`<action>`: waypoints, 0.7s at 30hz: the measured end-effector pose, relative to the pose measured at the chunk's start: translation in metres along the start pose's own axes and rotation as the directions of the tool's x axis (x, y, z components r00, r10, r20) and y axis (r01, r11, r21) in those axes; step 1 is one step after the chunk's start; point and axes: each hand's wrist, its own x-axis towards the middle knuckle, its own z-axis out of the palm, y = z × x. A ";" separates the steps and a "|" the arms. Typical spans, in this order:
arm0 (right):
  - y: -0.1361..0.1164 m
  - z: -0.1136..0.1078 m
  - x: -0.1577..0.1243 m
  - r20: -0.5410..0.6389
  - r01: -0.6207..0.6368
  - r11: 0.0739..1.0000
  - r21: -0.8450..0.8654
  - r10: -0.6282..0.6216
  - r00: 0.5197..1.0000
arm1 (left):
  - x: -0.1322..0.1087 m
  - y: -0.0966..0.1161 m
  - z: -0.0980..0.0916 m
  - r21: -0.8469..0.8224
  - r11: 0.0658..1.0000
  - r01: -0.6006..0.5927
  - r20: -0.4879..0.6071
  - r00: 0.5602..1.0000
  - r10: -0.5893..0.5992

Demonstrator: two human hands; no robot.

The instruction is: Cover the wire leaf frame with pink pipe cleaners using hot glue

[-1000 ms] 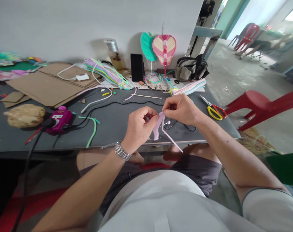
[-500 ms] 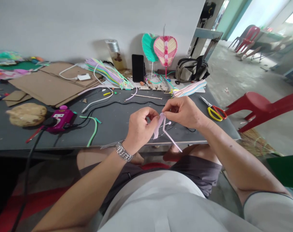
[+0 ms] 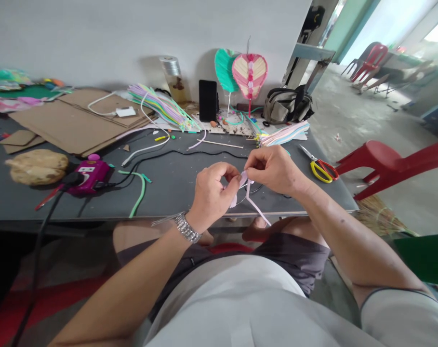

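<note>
Both my hands meet over the front edge of the dark table, pinching a lilac strip (image 3: 257,208) that looks like a chenille stem. My left hand (image 3: 216,193), with a metal watch (image 3: 187,228) at its wrist, grips the strip's folded part between thumb and forefinger. Close beside it, my right hand (image 3: 271,166) pinches the strip's upper end. One length of the strip bends and hangs free below the fingers. A thin wire loop shows behind it, partly hidden. Scissors (image 3: 320,168) with yellow and red handles lie right of my right hand.
Chenille-stem bundles (image 3: 161,106), a phone (image 3: 207,100), a jar (image 3: 174,79), heart-shaped fans (image 3: 250,74) and a bag (image 3: 288,104) line the wall. Cardboard (image 3: 81,120) and a purple power adapter (image 3: 89,176) with cables occupy the left. A red chair (image 3: 381,164) stands at right.
Both hands have shifted very slightly to the right. My left fingertips now cover more of the folded lilac strip, and its loose length hangs at a slightly different angle.
</note>
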 end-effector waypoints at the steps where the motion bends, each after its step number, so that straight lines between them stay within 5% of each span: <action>1: 0.000 0.000 0.000 -0.001 0.004 1.000 -0.008 -0.004 1.000 | 0.000 0.000 0.000 0.000 1.000 0.002 -0.001 1.000 -0.002; 21: -0.012 0.007 -0.003 -0.046 -0.033 0.984 -0.176 0.025 0.999 | -0.002 -0.001 0.001 0.032 0.999 0.029 -0.020 0.999 -0.029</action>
